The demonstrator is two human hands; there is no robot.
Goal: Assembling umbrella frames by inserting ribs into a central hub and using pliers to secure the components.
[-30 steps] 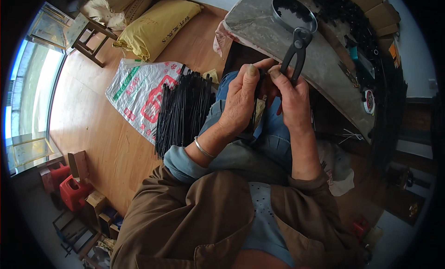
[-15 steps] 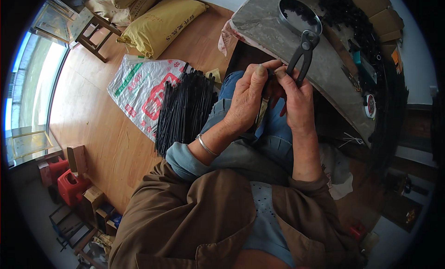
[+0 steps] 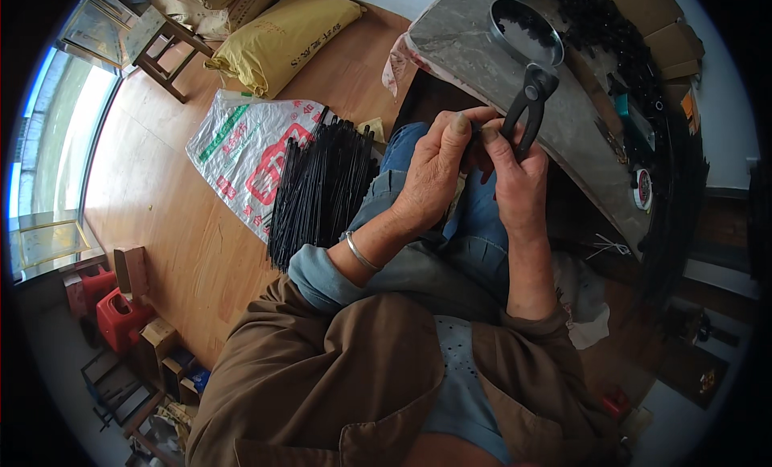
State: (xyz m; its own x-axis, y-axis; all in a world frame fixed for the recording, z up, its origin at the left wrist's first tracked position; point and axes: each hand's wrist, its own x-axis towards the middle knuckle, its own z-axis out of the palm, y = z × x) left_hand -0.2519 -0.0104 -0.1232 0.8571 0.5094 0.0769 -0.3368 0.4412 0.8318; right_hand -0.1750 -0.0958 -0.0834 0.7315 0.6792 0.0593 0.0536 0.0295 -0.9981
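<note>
From the head, a wide fisheye camera looks down on the nearby hands [image 3: 435, 165].

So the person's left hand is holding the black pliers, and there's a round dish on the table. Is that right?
Not quite: the head view shows the black pliers in the right hand. The round dish is on the table.

Black pliers [image 3: 532, 94] in right fingers [image 3: 503, 155]

The right hand [image 3: 521, 177] concealed the handle ends of the pliers [image 3: 531, 94] and, with the left hand [image 3: 433, 169], most of 1 dark item [image 3: 476, 135].
</note>
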